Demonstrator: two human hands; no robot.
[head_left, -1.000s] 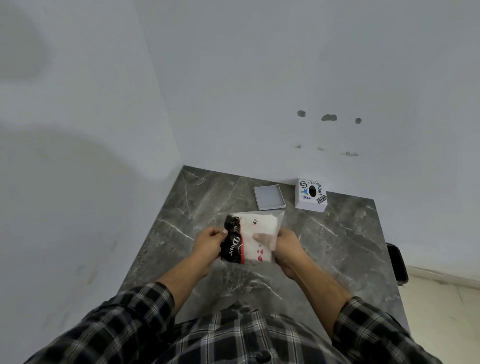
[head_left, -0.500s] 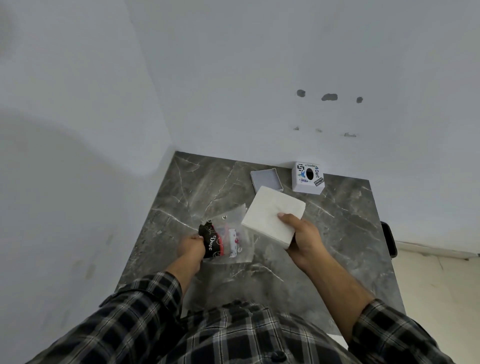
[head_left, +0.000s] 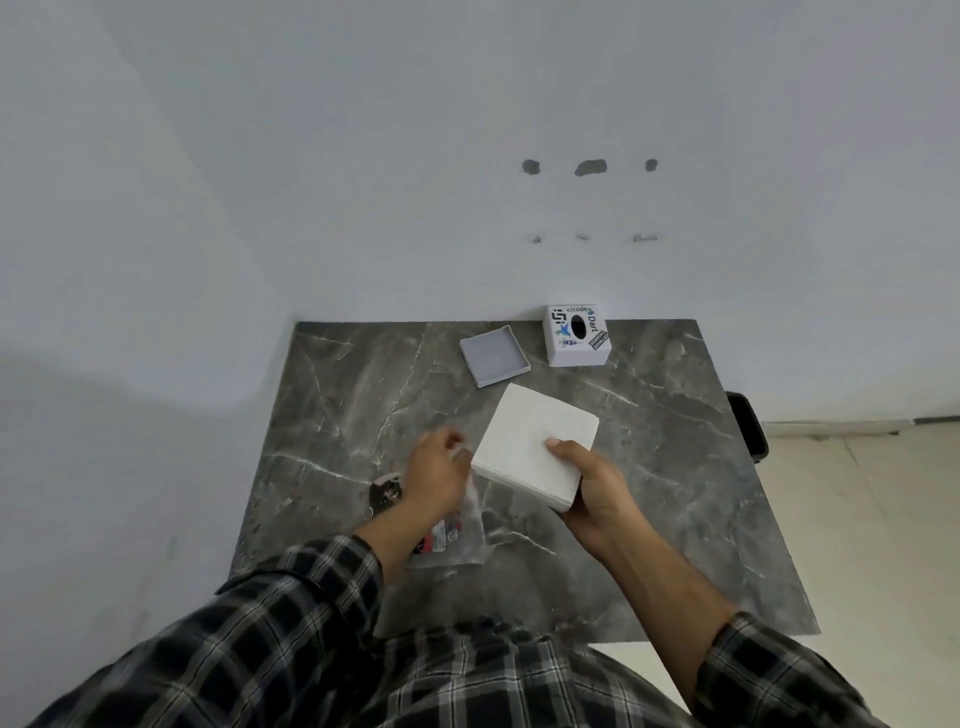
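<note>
My right hand grips a thick white square stack of paper napkins by its near right corner, thumb on top, and holds it tilted above the grey marble table. My left hand is motion-blurred just left of the stack, its fingertips near the stack's left edge; I cannot tell how its fingers lie. The clear plastic wrapper with a black and red printed end lies flat on the table under my left wrist.
A shallow grey square lid and a white sticker-covered cube box sit at the table's far edge by the wall. A dark chair stands off the right edge. Walls close the far side and the left.
My right hand pulled the white stack out of the wrapper. My left hand let go of the wrapper, which now lies on the table, and moved right toward the stack.
</note>
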